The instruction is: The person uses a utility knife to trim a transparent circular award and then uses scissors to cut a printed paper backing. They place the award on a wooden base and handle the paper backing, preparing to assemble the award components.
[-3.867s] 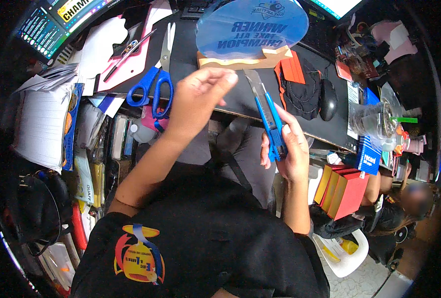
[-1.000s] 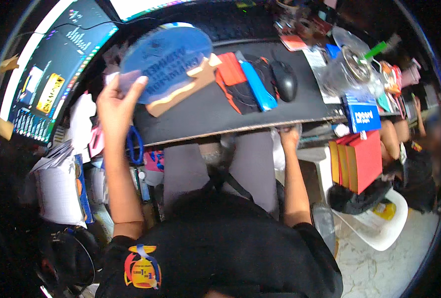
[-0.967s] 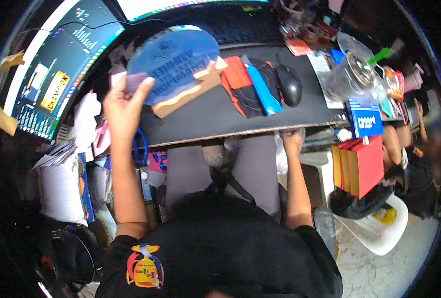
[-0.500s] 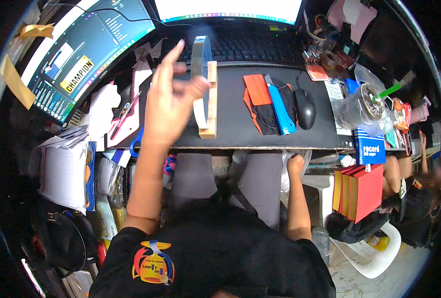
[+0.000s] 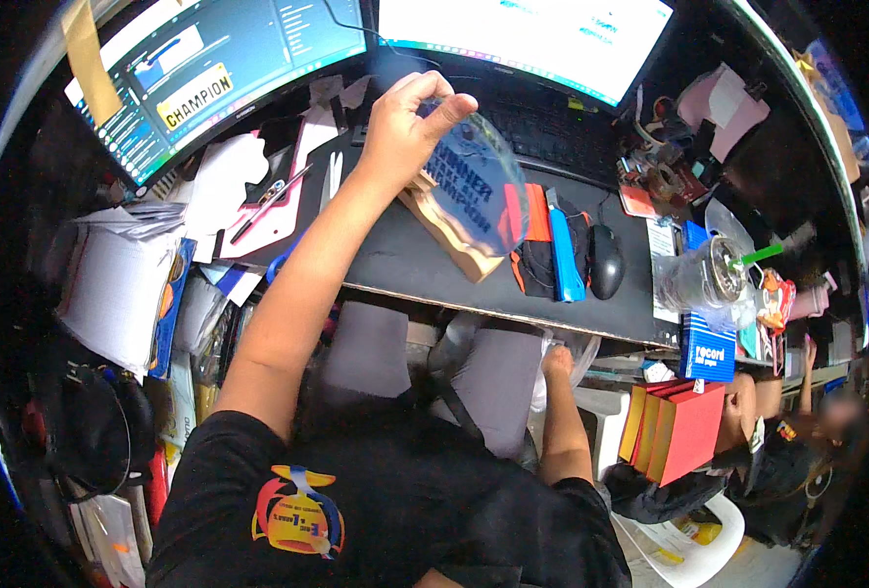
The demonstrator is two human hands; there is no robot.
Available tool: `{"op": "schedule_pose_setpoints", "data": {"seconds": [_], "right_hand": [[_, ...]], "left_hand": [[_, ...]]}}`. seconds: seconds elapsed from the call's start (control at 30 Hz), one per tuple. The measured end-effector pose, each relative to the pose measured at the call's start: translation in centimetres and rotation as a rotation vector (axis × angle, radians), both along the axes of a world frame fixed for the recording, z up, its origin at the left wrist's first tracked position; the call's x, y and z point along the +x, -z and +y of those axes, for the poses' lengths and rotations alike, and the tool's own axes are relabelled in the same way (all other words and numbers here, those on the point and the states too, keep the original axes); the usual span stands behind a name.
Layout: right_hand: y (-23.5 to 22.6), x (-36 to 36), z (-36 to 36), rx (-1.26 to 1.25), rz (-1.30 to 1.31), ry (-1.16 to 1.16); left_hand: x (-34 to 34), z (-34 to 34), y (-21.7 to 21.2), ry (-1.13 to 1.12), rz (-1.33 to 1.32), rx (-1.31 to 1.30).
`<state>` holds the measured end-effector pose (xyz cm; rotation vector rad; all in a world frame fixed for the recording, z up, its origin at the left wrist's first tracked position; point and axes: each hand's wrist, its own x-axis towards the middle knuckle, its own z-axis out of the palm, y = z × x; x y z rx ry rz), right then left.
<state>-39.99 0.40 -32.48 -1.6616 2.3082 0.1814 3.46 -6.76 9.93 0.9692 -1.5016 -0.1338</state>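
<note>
My left hand (image 5: 410, 132) is closed on the upper edge of a clear round trophy plaque (image 5: 493, 186) with dark lettering. The plaque stands turned at an angle on a light wooden base (image 5: 459, 235), which rests on the black desk top (image 5: 376, 250). To the right of it lie a blue cutter knife (image 5: 564, 245) and an orange squeegee card (image 5: 530, 216) on a dark cloth. Low beside my right thigh, my right hand (image 5: 558, 361) is closed at a clear plastic bag (image 5: 581, 355); its fingertips are hidden.
Two monitors (image 5: 523, 44) and a black keyboard (image 5: 552, 127) stand behind. A black mouse (image 5: 606, 263), a lidded plastic cup (image 5: 724, 274) and a blue record book (image 5: 709, 343) are at right. Scissors (image 5: 333, 176) lie left. Red books (image 5: 684, 431) and another person are at far right.
My left hand, open beside the plaque before, has taken hold of its upper edge. The plaque and base have turned, so the lettered face shows. The whole view has tilted.
</note>
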Motion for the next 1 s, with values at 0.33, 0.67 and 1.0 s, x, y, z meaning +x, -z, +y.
{"op": "schedule_pose_setpoints", "data": {"seconds": [0.33, 0.67, 1.0], "right_hand": [[-1.0, -0.3, -1.6, -0.295, -0.073, 0.005], [-2.2, -1.0, -1.8, -0.306, -0.103, 0.013], [-1.9, -2.7, -2.4, -0.009, 0.128, -0.192]], "left_hand": [[0.7, 2.3, -2.2, -0.242, -0.329, 0.214], [1.8, -4.5, -2.3, 0.008, -0.309, 0.433], [2.3, -7.3, -1.7, 0.190, -0.194, 0.647]]}}
